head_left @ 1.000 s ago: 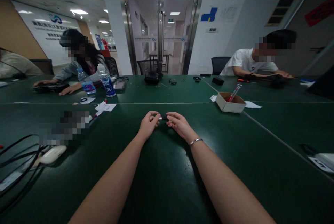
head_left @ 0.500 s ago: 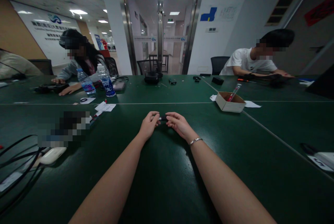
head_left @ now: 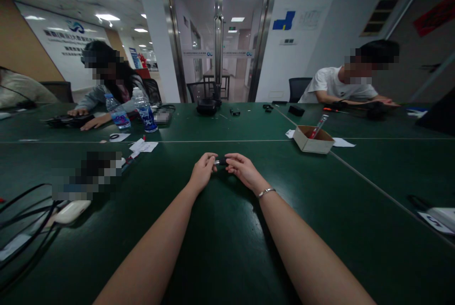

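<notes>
Apparent step, two-handed handling: left grip (head_left: 204,168) and right grip (head_left: 242,167) pinch opposite ends of the stick (head_left: 222,161) between them; moving it likely calls for coordinated fingertip control.

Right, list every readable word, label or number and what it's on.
"5", apparently, on the white card at the right edge.
Wall sign: Chinese characters, too blurred to read.
Blue bottle label: white lettering, too blurred.
Glass door stickers: too small.
Green sign beyond the glass: too small.
Red banner: too blurred.
Paper slips: illegible.
Held black-and-silver object: nothing readable.
</notes>
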`<act>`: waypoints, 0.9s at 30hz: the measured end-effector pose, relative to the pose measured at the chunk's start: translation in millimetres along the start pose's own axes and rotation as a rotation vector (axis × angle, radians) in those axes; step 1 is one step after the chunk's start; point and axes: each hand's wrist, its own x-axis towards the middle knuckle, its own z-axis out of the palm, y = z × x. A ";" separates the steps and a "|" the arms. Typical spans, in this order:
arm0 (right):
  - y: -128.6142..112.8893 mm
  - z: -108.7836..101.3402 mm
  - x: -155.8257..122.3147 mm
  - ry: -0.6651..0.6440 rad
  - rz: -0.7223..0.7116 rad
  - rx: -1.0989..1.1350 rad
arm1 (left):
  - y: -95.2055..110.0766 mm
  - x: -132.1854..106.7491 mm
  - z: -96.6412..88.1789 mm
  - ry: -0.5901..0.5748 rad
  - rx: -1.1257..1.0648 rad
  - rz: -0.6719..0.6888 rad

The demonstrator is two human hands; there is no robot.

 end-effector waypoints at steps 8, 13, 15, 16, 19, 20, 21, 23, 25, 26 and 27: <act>-0.8 0.0 -0.5 0.001 0.000 0.005 | 4.4 -1.2 0.3 0.006 0.007 -0.007; -0.8 0.3 -0.5 0.006 0.002 -0.006 | 5.3 -2.0 0.6 0.001 0.008 -0.001; -0.7 0.5 -0.4 0.006 0.001 -0.007 | 3.6 -1.6 0.7 -0.003 0.017 0.019; -0.7 0.6 -0.4 0.006 0.003 -0.005 | 2.3 -1.3 0.7 0.010 0.025 0.040; -1.0 0.5 -0.7 0.003 0.005 0.003 | -1.4 0.0 0.2 0.028 0.023 0.059; -1.2 0.5 -0.8 0.000 0.006 0.005 | -2.3 0.4 -0.1 0.023 0.020 0.052; -1.3 0.5 -0.9 -0.002 0.007 0.006 | -3.0 0.8 -0.4 0.022 0.018 0.049; -1.6 0.6 -1.0 -0.002 0.013 0.009 | -3.3 1.2 -0.8 0.032 0.014 0.057; -2.0 0.9 -1.1 0.002 0.018 0.011 | -2.4 1.2 -0.9 0.035 -0.010 0.051; -2.2 1.1 -1.1 0.005 0.020 0.009 | -1.6 1.0 -0.8 0.026 -0.021 0.037; -2.4 1.3 -1.3 0.007 0.022 0.007 | -0.6 0.8 -0.7 0.012 -0.026 0.022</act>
